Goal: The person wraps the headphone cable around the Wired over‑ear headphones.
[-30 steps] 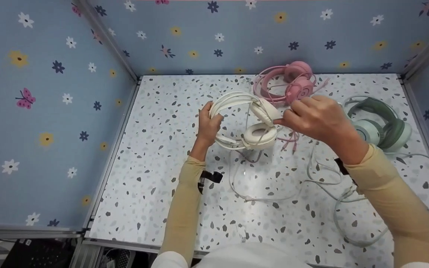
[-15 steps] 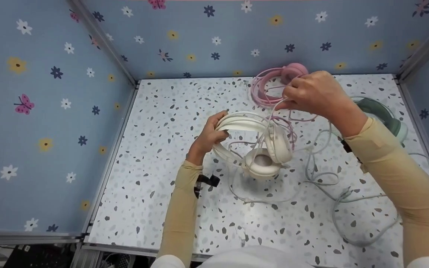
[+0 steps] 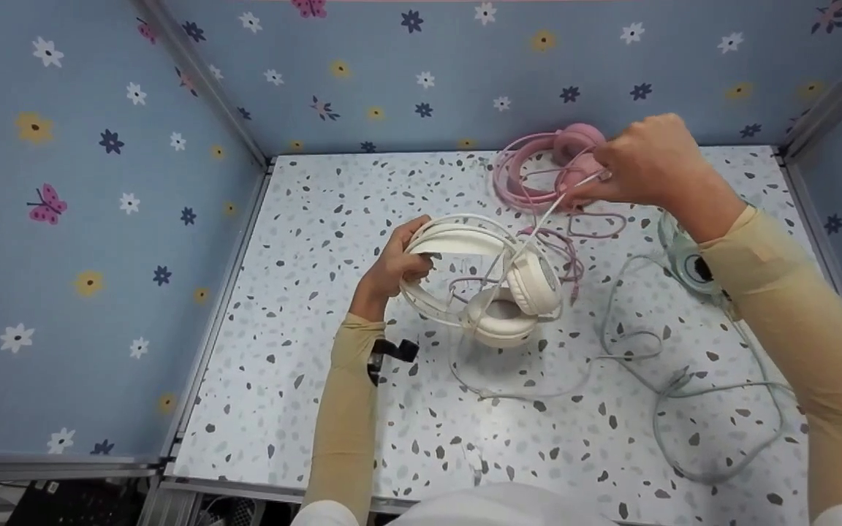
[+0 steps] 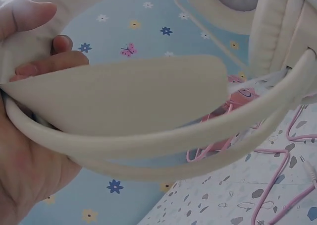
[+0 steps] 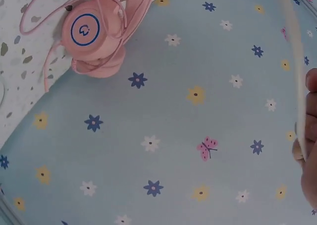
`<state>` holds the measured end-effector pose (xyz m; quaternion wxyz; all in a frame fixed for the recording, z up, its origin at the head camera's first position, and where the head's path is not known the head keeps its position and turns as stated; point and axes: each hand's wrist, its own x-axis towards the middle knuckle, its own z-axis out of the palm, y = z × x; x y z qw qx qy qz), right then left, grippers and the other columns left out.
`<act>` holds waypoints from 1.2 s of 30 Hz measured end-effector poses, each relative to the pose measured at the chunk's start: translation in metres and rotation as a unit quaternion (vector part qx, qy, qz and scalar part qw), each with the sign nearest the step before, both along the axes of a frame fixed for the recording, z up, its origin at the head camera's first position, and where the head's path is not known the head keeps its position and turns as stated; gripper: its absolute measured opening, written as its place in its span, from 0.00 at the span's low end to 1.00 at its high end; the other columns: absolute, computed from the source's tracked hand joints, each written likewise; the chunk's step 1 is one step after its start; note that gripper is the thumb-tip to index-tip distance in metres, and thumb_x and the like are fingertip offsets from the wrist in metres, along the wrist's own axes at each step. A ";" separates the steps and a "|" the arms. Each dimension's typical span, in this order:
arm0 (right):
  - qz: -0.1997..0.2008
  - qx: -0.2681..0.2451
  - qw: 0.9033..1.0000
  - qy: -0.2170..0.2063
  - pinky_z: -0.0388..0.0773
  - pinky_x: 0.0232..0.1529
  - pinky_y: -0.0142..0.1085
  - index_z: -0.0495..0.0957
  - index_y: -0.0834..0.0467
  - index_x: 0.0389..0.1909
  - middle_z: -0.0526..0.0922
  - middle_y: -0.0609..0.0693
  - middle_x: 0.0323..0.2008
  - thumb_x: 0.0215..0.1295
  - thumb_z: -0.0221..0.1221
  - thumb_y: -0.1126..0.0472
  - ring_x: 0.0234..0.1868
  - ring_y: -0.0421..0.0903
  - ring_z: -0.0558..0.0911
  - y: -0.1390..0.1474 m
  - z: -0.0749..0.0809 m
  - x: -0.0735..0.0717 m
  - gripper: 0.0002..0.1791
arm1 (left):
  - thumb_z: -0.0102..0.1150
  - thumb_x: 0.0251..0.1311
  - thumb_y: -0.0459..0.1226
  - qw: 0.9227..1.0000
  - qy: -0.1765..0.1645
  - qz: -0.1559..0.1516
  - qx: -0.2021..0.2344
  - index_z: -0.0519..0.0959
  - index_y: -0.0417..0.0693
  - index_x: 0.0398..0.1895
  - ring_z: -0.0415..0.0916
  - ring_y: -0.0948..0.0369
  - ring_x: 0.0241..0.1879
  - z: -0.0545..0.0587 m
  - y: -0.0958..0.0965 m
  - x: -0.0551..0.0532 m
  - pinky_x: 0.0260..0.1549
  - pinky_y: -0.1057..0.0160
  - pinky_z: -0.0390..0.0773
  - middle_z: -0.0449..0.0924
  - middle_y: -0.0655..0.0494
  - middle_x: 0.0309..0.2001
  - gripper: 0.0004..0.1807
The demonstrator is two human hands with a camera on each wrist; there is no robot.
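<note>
My left hand (image 3: 394,264) grips the headband of a pair of white headphones (image 3: 536,283), held over the speckled table. Its fingers and thumb wrap the band's padded strip (image 4: 148,96) in the left wrist view. Both ear cups hang to the right, close together. A thin white cable (image 3: 547,216) runs from the ear cups up to my right hand (image 3: 649,162), which pinches it, the line nearly straight. Another stretch of cable crosses the ear cups. In the right wrist view the white cable (image 5: 297,61) passes down to the curled fingers (image 5: 311,111).
Pink headphones (image 3: 512,175) lie at the back wall, their pink cable (image 3: 574,259) behind the white ear cups. Green headphones (image 3: 684,256) sit at the right, partly hidden by my right forearm. Their pale cable (image 3: 710,478) loops over the table's right side. Patterned panels (image 3: 428,80) enclose the table.
My right hand has gone from beside the ear cup up and to the right, drawing the white cable out straight. The white headphones have dropped lower and shifted slightly, still held by my left hand.
</note>
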<state>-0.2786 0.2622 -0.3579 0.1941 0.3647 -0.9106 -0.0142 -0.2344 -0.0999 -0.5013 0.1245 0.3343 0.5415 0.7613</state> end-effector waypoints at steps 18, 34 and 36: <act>-0.025 -0.211 0.967 -0.139 0.67 0.25 0.38 0.79 0.58 0.33 0.78 0.50 0.22 0.47 0.70 0.36 0.22 0.46 0.74 -0.018 -0.025 -0.003 0.29 | 0.39 0.45 0.16 0.964 -0.135 -0.166 0.161 0.75 0.43 0.42 0.49 0.66 0.10 -0.003 0.002 0.008 0.09 0.65 0.48 0.56 0.57 0.17 0.24; 0.077 -0.385 0.734 -0.555 0.63 0.16 0.32 0.73 0.56 0.28 0.65 0.48 0.17 0.74 0.50 0.60 0.13 0.39 0.63 -0.034 -0.131 0.015 0.13 | 0.47 0.52 0.24 0.890 -0.171 -0.276 0.319 0.79 0.53 0.53 0.47 0.68 0.10 -0.029 0.013 0.002 0.12 0.72 0.50 0.52 0.59 0.16 0.27; 0.062 -0.435 0.695 -0.570 0.71 0.24 0.33 0.78 0.59 0.35 0.74 0.51 0.24 0.75 0.50 0.59 0.21 0.41 0.72 -0.037 -0.158 0.017 0.12 | 0.48 0.51 0.25 0.891 -0.177 -0.257 0.331 0.80 0.52 0.49 0.47 0.68 0.11 -0.032 0.012 0.002 0.13 0.73 0.50 0.50 0.59 0.16 0.24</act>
